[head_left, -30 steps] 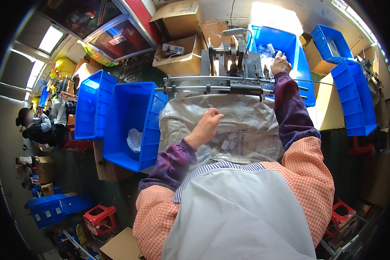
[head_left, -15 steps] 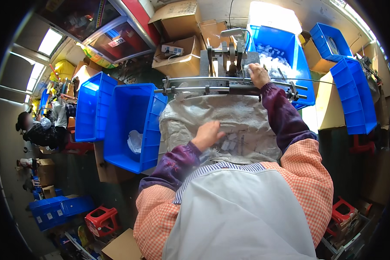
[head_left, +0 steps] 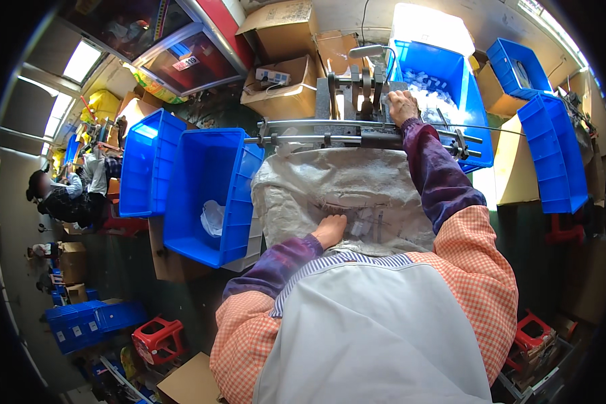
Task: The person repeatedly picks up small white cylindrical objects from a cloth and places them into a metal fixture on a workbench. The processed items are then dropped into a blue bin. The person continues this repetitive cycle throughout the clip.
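My right hand (head_left: 402, 108) is at the right side of a bench machine (head_left: 347, 97) with dark wheels and long metal rods. Its fingers are curled together around something pale and small that I cannot make out. Lower down, my left hand (head_left: 330, 231) rests on the whitish woven sheet (head_left: 296, 178) in front of me, beside several small clear plastic pieces (head_left: 365, 224). The fingers of this hand are bent and closed, and whatever may be in them is hidden.
Behind my right hand stands a blue bin (head_left: 478, 108) heaped with clear plastic pieces (head_left: 432, 91). To the left, another blue bin (head_left: 175, 232) holds a crumpled clear bag (head_left: 213, 218). Cardboard boxes (head_left: 293, 101) stand behind the machine. A person (head_left: 74, 195) sits far left.
My left hand has come down and nearer to me, beside the clear pieces, and its fingers have curled. My right hand stays at the machine, nearly in place; the whole view has shifted slightly.
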The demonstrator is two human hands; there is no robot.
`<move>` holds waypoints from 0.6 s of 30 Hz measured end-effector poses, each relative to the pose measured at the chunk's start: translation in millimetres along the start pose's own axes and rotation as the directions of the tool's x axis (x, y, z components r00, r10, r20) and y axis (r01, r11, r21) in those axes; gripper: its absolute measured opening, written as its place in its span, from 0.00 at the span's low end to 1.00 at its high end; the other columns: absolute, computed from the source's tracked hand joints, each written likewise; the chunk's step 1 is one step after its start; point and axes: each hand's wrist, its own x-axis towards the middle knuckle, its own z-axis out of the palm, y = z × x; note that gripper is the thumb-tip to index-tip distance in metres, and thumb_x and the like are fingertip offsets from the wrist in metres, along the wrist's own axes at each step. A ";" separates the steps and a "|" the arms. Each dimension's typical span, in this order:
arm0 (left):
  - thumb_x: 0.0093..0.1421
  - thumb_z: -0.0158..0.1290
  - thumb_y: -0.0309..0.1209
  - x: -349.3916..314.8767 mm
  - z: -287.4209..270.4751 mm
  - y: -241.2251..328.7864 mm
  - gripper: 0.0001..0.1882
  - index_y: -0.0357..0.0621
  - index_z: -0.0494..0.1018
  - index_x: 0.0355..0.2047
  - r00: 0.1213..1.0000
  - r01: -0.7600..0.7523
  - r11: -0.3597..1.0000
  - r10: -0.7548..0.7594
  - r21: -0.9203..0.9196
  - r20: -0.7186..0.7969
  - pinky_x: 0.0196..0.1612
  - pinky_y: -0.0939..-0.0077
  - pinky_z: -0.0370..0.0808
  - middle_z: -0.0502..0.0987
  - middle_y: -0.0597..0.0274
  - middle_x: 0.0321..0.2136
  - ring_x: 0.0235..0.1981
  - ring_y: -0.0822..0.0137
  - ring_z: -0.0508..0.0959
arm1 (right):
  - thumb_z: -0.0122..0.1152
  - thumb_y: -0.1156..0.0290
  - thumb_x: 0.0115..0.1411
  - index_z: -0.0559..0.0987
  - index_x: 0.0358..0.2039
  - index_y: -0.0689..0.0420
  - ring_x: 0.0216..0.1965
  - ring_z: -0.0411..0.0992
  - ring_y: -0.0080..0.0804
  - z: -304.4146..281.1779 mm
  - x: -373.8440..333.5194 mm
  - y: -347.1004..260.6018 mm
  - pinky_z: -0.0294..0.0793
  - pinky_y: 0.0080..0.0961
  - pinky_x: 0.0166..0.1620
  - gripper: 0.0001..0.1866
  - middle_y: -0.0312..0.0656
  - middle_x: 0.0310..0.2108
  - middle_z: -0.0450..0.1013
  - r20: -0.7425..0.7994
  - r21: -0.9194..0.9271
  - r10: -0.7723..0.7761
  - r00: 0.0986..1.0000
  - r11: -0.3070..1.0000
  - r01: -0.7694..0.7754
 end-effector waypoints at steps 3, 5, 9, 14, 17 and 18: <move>0.46 0.47 0.24 -0.4 -13.9 7.5 0.10 0.38 0.67 0.32 0.999 -0.034 0.999 0.034 -0.028 0.000 0.37 0.55 0.69 0.73 0.46 0.29 0.34 0.46 0.73 | 0.51 0.64 0.54 0.74 0.33 0.51 0.44 0.65 0.38 -0.3 0.5 0.3 0.62 0.36 0.46 0.08 0.38 0.35 0.71 0.033 0.014 0.009 0.999 1.000 -0.009; 0.46 0.47 0.24 -2.1 -23.2 12.2 0.10 0.38 0.67 0.32 1.000 -0.005 0.996 0.002 -0.086 -0.029 0.37 0.55 0.69 0.73 0.47 0.30 0.34 0.48 0.73 | 0.51 0.63 0.55 0.74 0.33 0.52 0.44 0.65 0.38 -0.4 0.6 2.0 0.62 0.36 0.47 0.09 0.38 0.35 0.70 0.040 0.027 0.005 0.999 1.000 -0.006; 0.46 0.47 0.24 -4.6 -37.1 15.9 0.10 0.38 0.68 0.32 0.988 0.065 0.985 -0.085 -0.157 -0.128 0.37 0.57 0.69 0.73 0.49 0.31 0.35 0.50 0.73 | 0.52 0.62 0.55 0.73 0.34 0.52 0.45 0.64 0.38 0.6 1.7 3.4 0.61 0.35 0.47 0.10 0.38 0.36 0.70 0.052 0.049 0.007 0.999 0.999 -0.010; 0.49 0.50 0.28 -13.1 -56.9 20.0 0.12 0.45 0.71 0.36 0.932 0.134 0.989 -0.149 -0.068 -0.329 0.37 0.59 0.68 0.74 0.53 0.31 0.35 0.52 0.74 | 0.52 0.61 0.54 0.73 0.34 0.52 0.45 0.64 0.38 -0.8 3.5 1.0 0.60 0.35 0.47 0.10 0.38 0.37 0.70 0.088 0.046 0.030 0.996 0.998 -0.034; 0.51 0.51 0.31 -14.3 -68.3 21.0 0.12 0.50 0.73 0.38 0.884 0.207 0.978 -0.171 0.036 -0.435 0.37 0.62 0.66 0.73 0.57 0.30 0.34 0.56 0.73 | 0.52 0.62 0.54 0.73 0.34 0.52 0.45 0.64 0.38 -1.6 2.3 1.2 0.60 0.35 0.47 0.10 0.38 0.36 0.71 0.074 0.033 0.028 0.997 0.999 -0.031; 0.51 0.52 0.33 -13.7 -71.4 20.2 0.12 0.52 0.73 0.38 0.870 0.223 0.972 -0.164 0.075 -0.465 0.37 0.63 0.65 0.73 0.58 0.30 0.34 0.57 0.73 | 0.52 0.62 0.54 0.73 0.34 0.52 0.45 0.64 0.38 -1.6 1.7 1.7 0.60 0.35 0.47 0.10 0.38 0.36 0.71 0.061 0.027 0.025 0.998 0.999 -0.027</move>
